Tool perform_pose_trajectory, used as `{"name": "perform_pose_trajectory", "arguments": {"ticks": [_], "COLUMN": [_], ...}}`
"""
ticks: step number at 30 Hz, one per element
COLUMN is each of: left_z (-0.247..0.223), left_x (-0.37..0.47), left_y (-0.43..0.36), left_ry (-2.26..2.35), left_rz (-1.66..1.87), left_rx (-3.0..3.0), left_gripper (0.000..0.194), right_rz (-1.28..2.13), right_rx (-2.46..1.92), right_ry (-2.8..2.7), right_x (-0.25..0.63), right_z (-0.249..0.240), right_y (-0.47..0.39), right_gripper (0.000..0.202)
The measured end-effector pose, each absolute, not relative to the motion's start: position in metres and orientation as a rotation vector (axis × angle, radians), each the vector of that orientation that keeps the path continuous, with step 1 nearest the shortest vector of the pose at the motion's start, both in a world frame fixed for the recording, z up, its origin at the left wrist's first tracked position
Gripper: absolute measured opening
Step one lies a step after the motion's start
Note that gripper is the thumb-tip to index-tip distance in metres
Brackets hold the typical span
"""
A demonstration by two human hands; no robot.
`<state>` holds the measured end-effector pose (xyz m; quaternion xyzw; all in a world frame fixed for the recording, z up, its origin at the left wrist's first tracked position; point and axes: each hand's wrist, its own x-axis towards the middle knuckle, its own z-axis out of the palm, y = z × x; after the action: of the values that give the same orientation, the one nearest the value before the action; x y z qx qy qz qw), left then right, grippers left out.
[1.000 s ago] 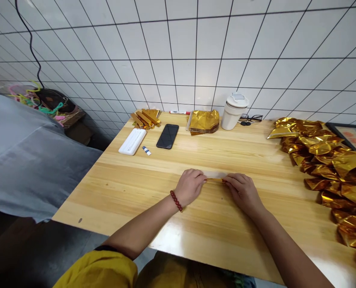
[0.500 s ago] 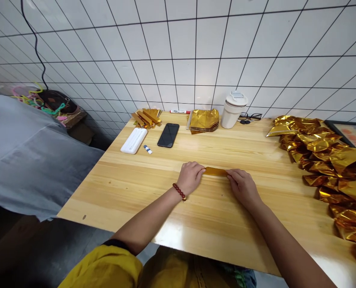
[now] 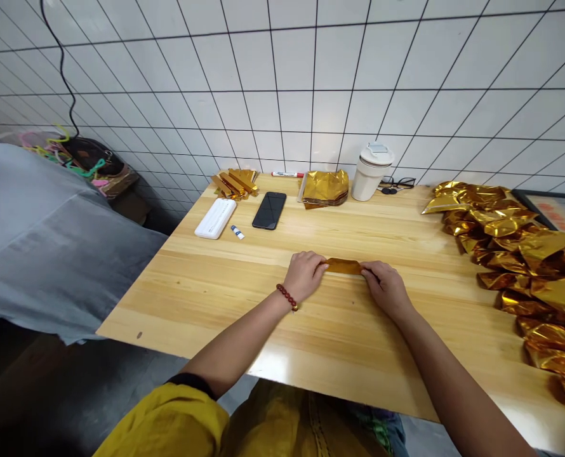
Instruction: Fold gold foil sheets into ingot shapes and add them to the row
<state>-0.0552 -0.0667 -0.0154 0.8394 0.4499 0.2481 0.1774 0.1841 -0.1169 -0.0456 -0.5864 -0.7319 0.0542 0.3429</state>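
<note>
A folded strip of gold foil paper (image 3: 344,266) lies level just over the wooden table (image 3: 244,292), stretched between my hands. My left hand (image 3: 305,276), with a red bead bracelet (image 3: 287,296) at its wrist, pinches the strip's left end. The right end is pinched by my right hand (image 3: 386,289), thumb and fingers closed on it. Toward the wall sit a stack of gold foil sheets (image 3: 325,188) and a small heap of folded gold strips (image 3: 235,183). Crumpled gold foil pieces (image 3: 520,254) run in a long pile down the table's right side.
A black phone (image 3: 269,211), a white power bank (image 3: 215,219) and a small blue-and-white stick (image 3: 237,232) lie at the back left. Along the tiled wall are a marker (image 3: 287,174), a white lidded cup (image 3: 372,171) and glasses (image 3: 399,183). Grey cloth (image 3: 73,241) hangs at the left.
The gold strip looks slightly more opened, with its upper edge bent at the ends. Both hands keep their pinch on it. The whole view has shifted slightly.
</note>
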Motion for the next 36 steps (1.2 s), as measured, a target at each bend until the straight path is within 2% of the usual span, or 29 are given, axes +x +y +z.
{"name": "perform_pose_trajectory", "arguments": {"ticks": [8,16,25,36], "left_z": [-0.017,-0.016,-0.012,-0.009], "left_x": [-0.066,-0.072,-0.074,-0.072], "left_y": [-0.070,-0.072,-0.071,-0.069], "left_ry": [1.104,0.999,0.984,0.981], "left_rz": [0.715,0.744,0.708,0.675], "left_rx": [2.407,2.474,2.437,2.405], "left_gripper": [0.014,0.016,0.013,0.022], "right_rz": [0.140,0.201,0.170,0.109], "right_rx": [-1.483,-1.443,-1.411,-1.552], "right_ry": [-1.956,-2.020,-2.080,-2.104], "right_x": [0.184,0.183,0.179,0.179], "right_z": [-0.042,-0.037,-0.032,-0.032], "right_y": [-0.125,-0.134,-0.132,-0.133], "right_gripper": [0.021,0.011,0.014,0.019]}}
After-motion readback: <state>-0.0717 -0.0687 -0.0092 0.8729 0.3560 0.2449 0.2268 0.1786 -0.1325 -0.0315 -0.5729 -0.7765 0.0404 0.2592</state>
